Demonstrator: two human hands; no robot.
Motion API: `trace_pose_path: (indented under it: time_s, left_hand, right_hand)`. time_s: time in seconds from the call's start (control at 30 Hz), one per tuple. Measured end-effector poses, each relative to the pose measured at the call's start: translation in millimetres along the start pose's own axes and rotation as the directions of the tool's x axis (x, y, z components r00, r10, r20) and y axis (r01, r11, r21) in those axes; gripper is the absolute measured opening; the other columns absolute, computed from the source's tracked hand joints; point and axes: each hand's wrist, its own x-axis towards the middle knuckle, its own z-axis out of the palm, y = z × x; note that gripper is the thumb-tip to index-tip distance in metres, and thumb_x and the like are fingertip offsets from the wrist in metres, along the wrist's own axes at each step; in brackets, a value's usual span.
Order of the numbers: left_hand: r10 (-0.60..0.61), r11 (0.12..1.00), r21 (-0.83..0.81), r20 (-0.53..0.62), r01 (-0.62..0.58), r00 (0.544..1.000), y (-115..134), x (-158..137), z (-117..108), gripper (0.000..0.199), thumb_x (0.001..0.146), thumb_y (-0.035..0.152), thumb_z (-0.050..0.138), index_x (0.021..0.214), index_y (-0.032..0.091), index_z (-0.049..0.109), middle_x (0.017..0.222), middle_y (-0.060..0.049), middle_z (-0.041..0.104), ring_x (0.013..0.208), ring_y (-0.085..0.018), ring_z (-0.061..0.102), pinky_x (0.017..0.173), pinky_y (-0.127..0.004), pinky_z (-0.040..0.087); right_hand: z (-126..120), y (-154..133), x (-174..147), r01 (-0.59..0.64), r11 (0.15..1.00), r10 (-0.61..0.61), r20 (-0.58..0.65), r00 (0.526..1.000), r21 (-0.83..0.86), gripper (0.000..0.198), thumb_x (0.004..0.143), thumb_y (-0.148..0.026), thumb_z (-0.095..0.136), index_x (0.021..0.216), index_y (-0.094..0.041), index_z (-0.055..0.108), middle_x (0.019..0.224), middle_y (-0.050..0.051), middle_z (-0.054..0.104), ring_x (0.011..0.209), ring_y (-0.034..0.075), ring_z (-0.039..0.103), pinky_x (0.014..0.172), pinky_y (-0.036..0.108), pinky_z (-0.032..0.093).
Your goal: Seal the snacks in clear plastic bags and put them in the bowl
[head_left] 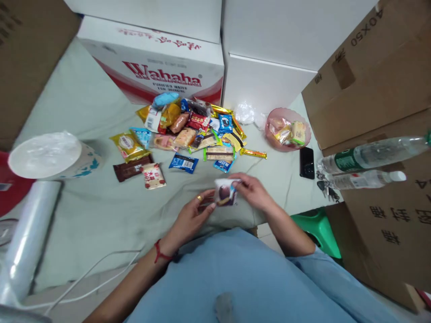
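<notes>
Between my two hands, above the near edge of the cloth-covered table, is a small snack packet in white wrapping with a dark purple picture. My right hand pinches its upper right corner. At its left edge, my left hand closes thumb and fingers on the packet; a ring and a red cord bracelet show on this arm. Beyond them lies a heap of wrapped snacks. Nearest are a blue packet, a cream packet and a brown packet.
A pink bowl holding snacks stands at the right, near a black phone, keys and two bottles. White boxes line the back. On the left are a lined paper tub and a plastic film roll.
</notes>
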Motion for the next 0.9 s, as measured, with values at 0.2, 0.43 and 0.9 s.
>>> trace_pose_path:
  time_s: [0.2, 0.43, 0.9]
  left_hand:
    - [0.052, 0.950, 0.311, -0.180, 0.006, 0.982, -22.5, -15.9, -23.3, 0.050, 0.093, 0.064, 0.056, 0.112, 0.022, 0.074, 0.114, -0.011, 0.078, 0.103, -0.026, 0.074, 0.091, -0.041, 0.062]
    - [0.142, 0.889, 0.457, -0.330, 0.026, 0.933, -53.2, -68.2, -51.4, 0.042, 0.098, 0.061, 0.052, 0.108, 0.026, 0.073, 0.116, -0.007, 0.078, 0.109, -0.027, 0.073, 0.100, -0.042, 0.059]
    - [0.510, 0.613, 0.784, -0.297, -0.099, 0.807, -107.4, -94.9, -55.6, 0.015, 0.094, 0.025, 0.061, 0.106, 0.026, 0.071, 0.105, -0.009, 0.076, 0.100, -0.027, 0.071, 0.094, -0.043, 0.057]
  right_hand:
    - [-192.8, 23.2, 72.0, -0.129, 0.940, -0.127, -0.676, 0.725, -0.315, 0.041, 0.103, -0.037, 0.041, 0.130, -0.017, 0.064, 0.118, 0.015, 0.071, 0.101, 0.025, 0.069, 0.088, 0.041, 0.055]
    - [-247.5, 43.4, 174.1, -0.369, 0.650, -0.072, -0.537, 0.840, -0.665, 0.038, 0.099, -0.027, 0.042, 0.114, -0.009, 0.073, 0.107, 0.019, 0.073, 0.097, 0.027, 0.064, 0.087, 0.039, 0.049]
    - [-154.8, 0.8, 215.4, -0.231, 0.338, -0.158, -0.296, 0.942, -0.912, 0.037, 0.104, -0.025, 0.041, 0.117, -0.014, 0.074, 0.116, 0.019, 0.068, 0.106, 0.030, 0.057, 0.091, 0.039, 0.044]
